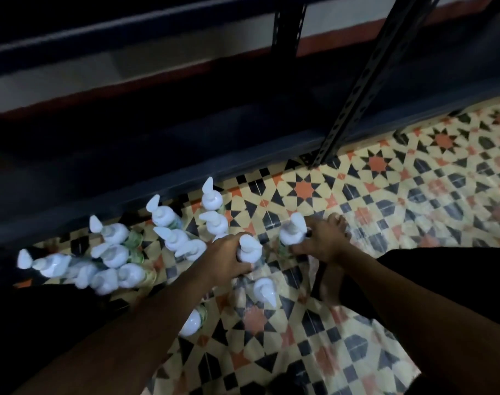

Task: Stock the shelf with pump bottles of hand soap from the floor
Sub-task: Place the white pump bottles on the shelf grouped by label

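Note:
Several pump bottles of hand soap with white pump tops (112, 253) stand clustered on the patterned floor in front of the dark shelf (186, 155). My left hand (229, 256) grips one bottle (250, 249) around its neck. My right hand (323, 242) grips another bottle (292, 230) just to the right. Both bottles stand upright near the floor. One more bottle (264, 290) stands close below my hands, and another (192, 323) is partly hidden under my left forearm.
A perforated dark metal shelf post (354, 89) rises at the right of the shelf's lowest board. A bare foot (333, 269) rests on the tiles under my right wrist. Patterned tile floor (414, 195) stretches to the right.

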